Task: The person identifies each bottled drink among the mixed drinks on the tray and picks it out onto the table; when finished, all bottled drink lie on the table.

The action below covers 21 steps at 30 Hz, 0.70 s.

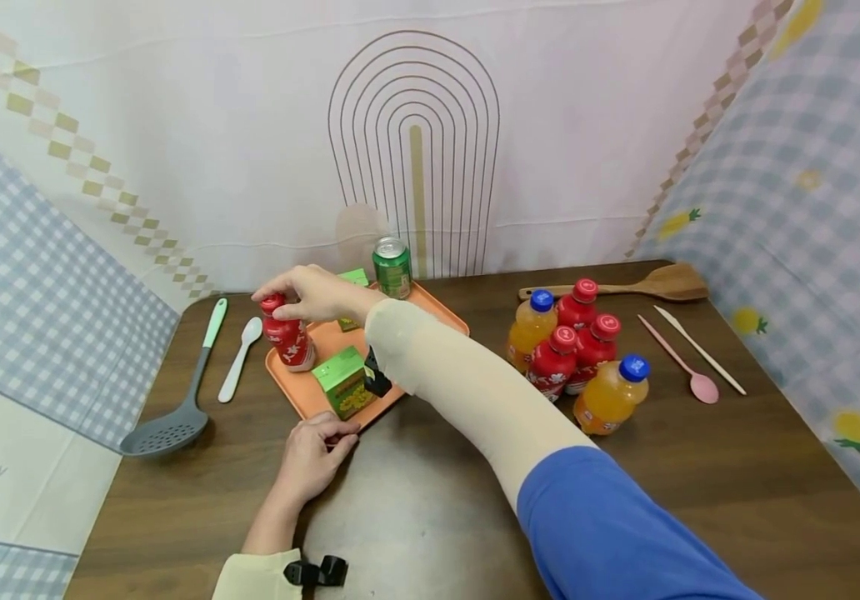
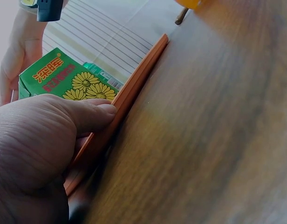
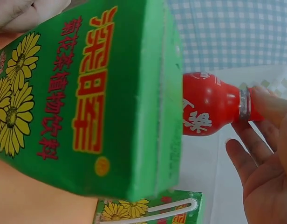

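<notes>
At the left end of the orange tray [image 1: 341, 337], my right hand [image 1: 317, 293] grips a red bottle [image 1: 290, 340] by its cap. The bottle stands upright on the tray, and the right wrist view shows its red cap [image 3: 256, 104] between thumb and fingers. My left hand [image 1: 312, 458] pinches the tray's near edge, its thumb [image 2: 99, 114] lying on the rim. Close to that hand is a green drink carton [image 1: 346, 383] with yellow flowers. Another green carton [image 1: 353, 277] is partly hidden behind my right hand, and a green can [image 1: 392, 268] stands at the tray's back.
Right of the tray stand several bottles, red ones [image 1: 552, 364] and orange ones with blue caps [image 1: 612, 397]. A wooden spatula [image 1: 670, 283], pink spoon [image 1: 702, 388] and pale stick [image 1: 700, 350] lie beyond. Left are a white spoon [image 1: 239, 360] and grey slotted turner [image 1: 175, 427].
</notes>
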Motion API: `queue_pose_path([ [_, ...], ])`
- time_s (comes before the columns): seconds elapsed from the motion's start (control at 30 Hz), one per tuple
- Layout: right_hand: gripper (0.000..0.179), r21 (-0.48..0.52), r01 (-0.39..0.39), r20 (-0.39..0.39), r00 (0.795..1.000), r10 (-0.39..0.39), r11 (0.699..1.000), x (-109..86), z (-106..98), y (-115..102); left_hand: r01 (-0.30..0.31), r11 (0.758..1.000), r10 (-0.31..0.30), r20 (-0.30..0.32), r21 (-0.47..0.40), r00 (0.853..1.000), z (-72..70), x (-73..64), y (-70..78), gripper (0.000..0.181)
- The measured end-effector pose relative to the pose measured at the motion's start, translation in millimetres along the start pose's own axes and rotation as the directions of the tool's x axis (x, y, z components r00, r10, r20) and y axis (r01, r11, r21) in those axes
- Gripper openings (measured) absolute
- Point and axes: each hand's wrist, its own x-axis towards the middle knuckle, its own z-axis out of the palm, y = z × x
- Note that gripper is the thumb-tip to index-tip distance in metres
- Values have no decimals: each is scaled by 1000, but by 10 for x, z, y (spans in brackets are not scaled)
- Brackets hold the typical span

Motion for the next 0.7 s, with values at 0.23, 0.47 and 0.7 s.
queue_pose_path([
  [0.23, 34, 28, -4, -33, 999, 5, 1000, -92, -12, 34, -27, 1000, 27, -3, -3, 1000, 9, 12, 23, 12],
  [0.47, 34, 98, -47, -52, 997, 53, 994, -219, -18, 82, -32, 999, 32, -11, 1, 999, -7, 8, 20, 12],
  [0.7, 34, 53, -41, -69, 997, 45, 998, -371, -47, 160, 5, 1000, -5, 12, 3, 1000, -9, 8, 16, 12],
])
